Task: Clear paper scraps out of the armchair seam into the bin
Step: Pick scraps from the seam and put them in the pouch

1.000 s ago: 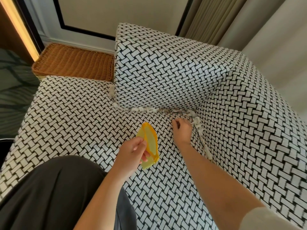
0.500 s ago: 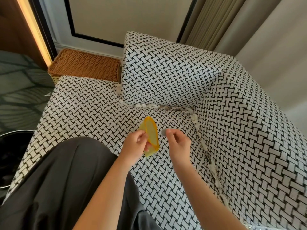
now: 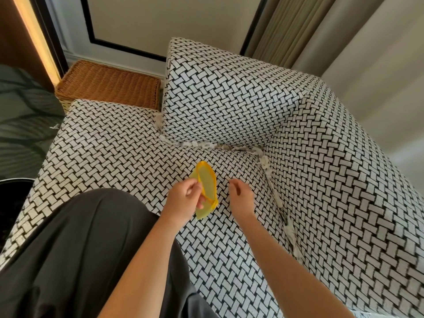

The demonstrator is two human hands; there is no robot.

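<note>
Plainly, the paper scraps (image 3: 265,162) are lying wedged in the armchair (image 3: 119,143) seam, running along the back edge of the seat and down its right edge, thickest at the back right corner. They are looking light, soft and crumpled, and are likely to tear or shed bits if yanked. Each is asking for a gentle pinch on a tuft that is standing proud of the seam, then a lift straight out.

The left hand (image 3: 184,199) is gripping a yellow pouch (image 3: 207,184) by its rim, fingers curled round it. The right hand (image 3: 241,196) is hovering just beside the pouch over the middle of the seat, thumb and forefinger drawn into a narrow gap. Whether a scrap is sitting between them I cannot tell. What is probably the bin (image 3: 11,198) is showing dark off the seat's left edge.
</note>
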